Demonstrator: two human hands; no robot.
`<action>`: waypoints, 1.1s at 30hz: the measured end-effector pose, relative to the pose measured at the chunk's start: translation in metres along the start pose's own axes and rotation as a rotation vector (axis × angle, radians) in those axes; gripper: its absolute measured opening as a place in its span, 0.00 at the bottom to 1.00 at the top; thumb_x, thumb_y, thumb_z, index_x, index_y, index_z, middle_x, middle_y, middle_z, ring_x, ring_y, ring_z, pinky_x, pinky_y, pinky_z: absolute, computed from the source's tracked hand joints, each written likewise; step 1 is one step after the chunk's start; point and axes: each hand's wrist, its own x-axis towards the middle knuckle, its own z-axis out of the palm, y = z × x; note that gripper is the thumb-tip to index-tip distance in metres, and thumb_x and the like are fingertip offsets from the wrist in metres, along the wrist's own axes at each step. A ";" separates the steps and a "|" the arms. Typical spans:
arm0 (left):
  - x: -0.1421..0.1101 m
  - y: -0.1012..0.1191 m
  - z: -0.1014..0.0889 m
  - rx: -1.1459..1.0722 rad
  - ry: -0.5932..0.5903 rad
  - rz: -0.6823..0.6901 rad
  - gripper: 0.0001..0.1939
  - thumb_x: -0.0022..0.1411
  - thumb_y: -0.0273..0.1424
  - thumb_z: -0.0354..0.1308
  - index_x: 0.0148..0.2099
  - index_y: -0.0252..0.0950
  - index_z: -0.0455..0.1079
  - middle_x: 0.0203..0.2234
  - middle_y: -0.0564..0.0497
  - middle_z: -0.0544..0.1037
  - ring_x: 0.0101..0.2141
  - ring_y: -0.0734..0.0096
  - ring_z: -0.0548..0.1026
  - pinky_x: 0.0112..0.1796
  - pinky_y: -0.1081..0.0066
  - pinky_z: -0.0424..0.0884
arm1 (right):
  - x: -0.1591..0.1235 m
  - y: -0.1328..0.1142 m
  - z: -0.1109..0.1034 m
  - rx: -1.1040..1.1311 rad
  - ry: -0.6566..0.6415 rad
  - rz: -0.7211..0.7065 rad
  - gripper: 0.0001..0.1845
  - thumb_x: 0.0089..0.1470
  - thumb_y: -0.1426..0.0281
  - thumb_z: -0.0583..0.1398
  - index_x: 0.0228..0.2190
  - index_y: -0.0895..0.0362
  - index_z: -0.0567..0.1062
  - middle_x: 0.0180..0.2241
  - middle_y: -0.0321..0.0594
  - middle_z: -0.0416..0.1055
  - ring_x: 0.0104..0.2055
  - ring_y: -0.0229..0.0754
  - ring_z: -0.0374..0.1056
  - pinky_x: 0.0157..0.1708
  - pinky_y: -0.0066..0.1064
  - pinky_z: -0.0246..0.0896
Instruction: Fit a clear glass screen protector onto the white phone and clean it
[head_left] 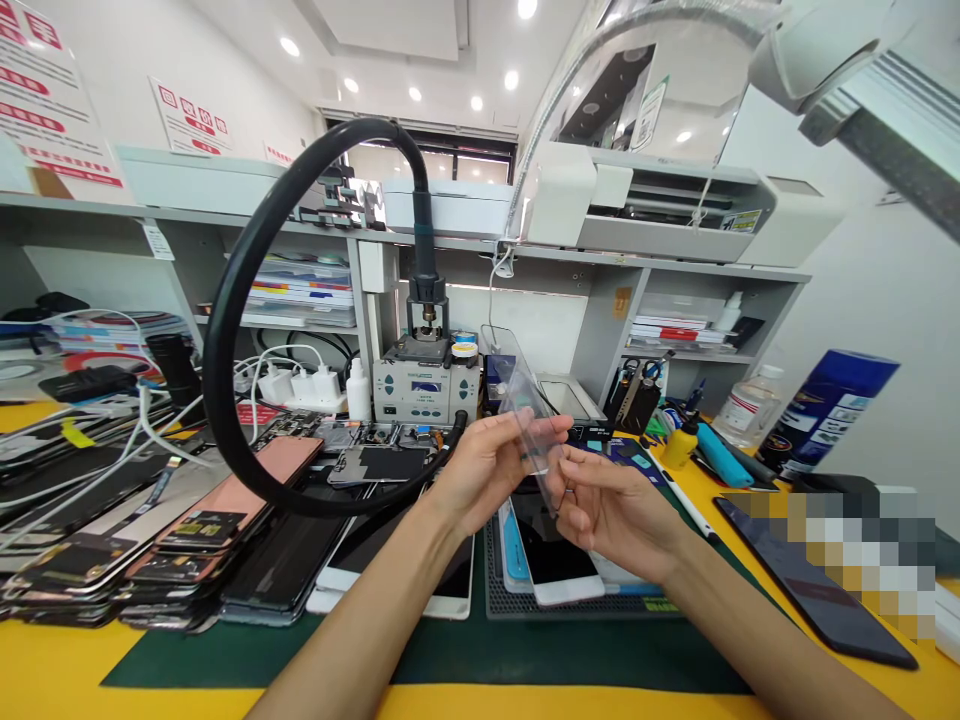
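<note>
Between my two hands a clear, thin, phone-sized sheet (537,435) is held tilted above the work mat; whether it is a screen protector or a case I cannot tell. My left hand (484,465) is closed on its left side, with fingers partly seen through it. My right hand (619,508) pinches its lower right edge between thumb and fingers. Below them lies a white-framed phone (559,555) with a dark screen, on a dark textured pad (499,590). Another white-edged phone (450,590) lies left of the pad, partly behind my left forearm.
A thick black hose (221,330) loops up at the left from a grey hot-air station (424,388). Stacks of phone parts (262,480) fill the left side. On the right are a dark tablet-like panel (817,590), a blue can (832,410) and a yellow bottle (679,447).
</note>
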 end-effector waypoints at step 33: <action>0.006 0.000 -0.005 0.700 0.344 0.260 0.14 0.57 0.39 0.63 0.27 0.33 0.75 0.19 0.51 0.73 0.24 0.74 0.67 0.28 0.72 0.61 | 0.006 -0.015 -0.006 -0.017 0.464 -0.229 0.26 0.59 0.52 0.55 0.37 0.62 0.78 0.40 0.56 0.78 0.38 0.52 0.77 0.34 0.39 0.72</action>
